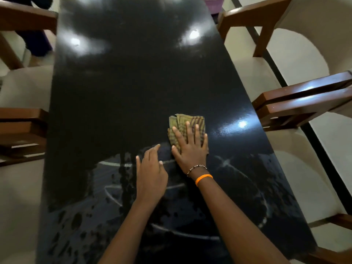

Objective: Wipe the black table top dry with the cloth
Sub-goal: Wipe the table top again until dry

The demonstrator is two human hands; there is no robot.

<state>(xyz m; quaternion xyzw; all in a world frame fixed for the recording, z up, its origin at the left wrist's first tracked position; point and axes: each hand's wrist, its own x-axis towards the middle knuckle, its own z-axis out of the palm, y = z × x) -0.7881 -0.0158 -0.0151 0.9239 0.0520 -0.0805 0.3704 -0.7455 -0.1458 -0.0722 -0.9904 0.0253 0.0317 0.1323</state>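
Note:
A long glossy black table top (123,92) runs away from me. A folded olive-green striped cloth (183,121) lies on it right of centre. My right hand (190,147) presses flat on the cloth, fingers spread, with a bead bracelet and an orange band on the wrist. Just left of it, my left hand (150,174) rests on the bare table with loosely curled fingers, holding nothing. Water smears and droplets (80,220) cover the near part of the table, around and below both hands. The far part looks smooth and reflects ceiling lights.
Brown wooden chairs with pale cushions stand along both sides: two at the right (302,100) (255,14), two at the left (22,130) (24,18). A purple object (213,0) sits past the table's far right corner. The floor is pale.

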